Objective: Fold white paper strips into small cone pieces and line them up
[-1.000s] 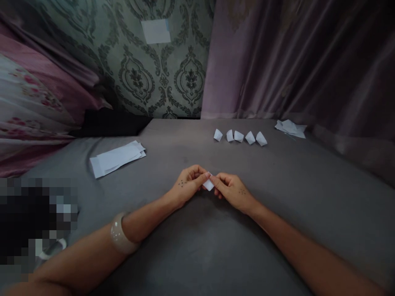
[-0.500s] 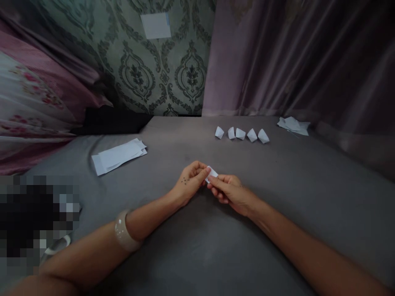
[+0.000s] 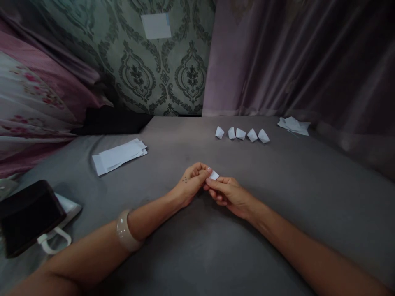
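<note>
My left hand (image 3: 194,183) and right hand (image 3: 230,191) meet at the middle of the view, both closed in a pinch on one small piece of white paper (image 3: 214,175), held above the grey sheet. Most of the piece is covered by my thumbs and fingers; only an edge and corner show, so its full shape cannot be told. My curled fingertips beneath are partly hidden. Both forearms run out of frame; left one wears a pale bangle (image 3: 126,231).

At far left, a dark-screened device (image 3: 32,218) is cut off by the frame, a white looped object (image 3: 55,240) against it (kind unclear).

Surface: grey sheet (image 3: 197,255), lightly creased. On it, five folded white paper shapes (image 3: 240,134) in a row beyond my right hand; a stack of paper strips (image 3: 120,156) to the left; loose paper scraps (image 3: 293,125) at far right; black cloth (image 3: 114,120) at the back.

Room: damask wallpaper (image 3: 163,78), purple curtain (image 3: 262,57), floral fabric (image 3: 31,90). A white sheet (image 3: 156,26) on the wall; no writing legible, no brand readable.
</note>
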A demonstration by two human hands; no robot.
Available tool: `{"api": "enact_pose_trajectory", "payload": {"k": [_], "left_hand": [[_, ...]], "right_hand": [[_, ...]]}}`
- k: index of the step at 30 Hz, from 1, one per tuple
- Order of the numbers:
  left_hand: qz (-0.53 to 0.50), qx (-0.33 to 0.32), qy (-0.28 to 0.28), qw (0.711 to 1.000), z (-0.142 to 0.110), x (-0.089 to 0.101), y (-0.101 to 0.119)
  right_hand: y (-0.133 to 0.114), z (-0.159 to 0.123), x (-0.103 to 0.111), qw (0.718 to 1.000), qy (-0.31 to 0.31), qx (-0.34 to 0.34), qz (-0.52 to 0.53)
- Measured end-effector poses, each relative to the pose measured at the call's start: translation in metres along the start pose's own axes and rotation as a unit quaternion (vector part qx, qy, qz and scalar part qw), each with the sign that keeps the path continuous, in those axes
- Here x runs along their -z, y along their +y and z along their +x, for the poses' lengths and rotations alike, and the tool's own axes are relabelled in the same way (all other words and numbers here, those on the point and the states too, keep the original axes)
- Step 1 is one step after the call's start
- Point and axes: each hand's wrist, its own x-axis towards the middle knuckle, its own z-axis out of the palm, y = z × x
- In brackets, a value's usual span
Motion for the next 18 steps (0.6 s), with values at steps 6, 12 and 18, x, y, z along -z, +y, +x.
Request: {"api": "enact_pose_trajectory", "payload": {"k": [6, 12, 18], "left_hand": [[-0.026, 0.032, -0.015, 0.999, -0.001, 0.001, 0.005], [-0.092, 0.067, 0.019, 0.993, 0.004, 0.006, 0.005], [-0.136, 0.146, 0.001, 0.980, 0.007, 0.010, 0.007]], "right_hand": [[-0.003, -0.002, 0.001, 1.000, 0.025, -0.007, 0.007], [-0.006, -0.005, 0.007, 0.969, 0.101, 0.081, -0.212], [0.004, -0.003, 0.016, 0.796, 0.171, 0.380, -0.439]]}}
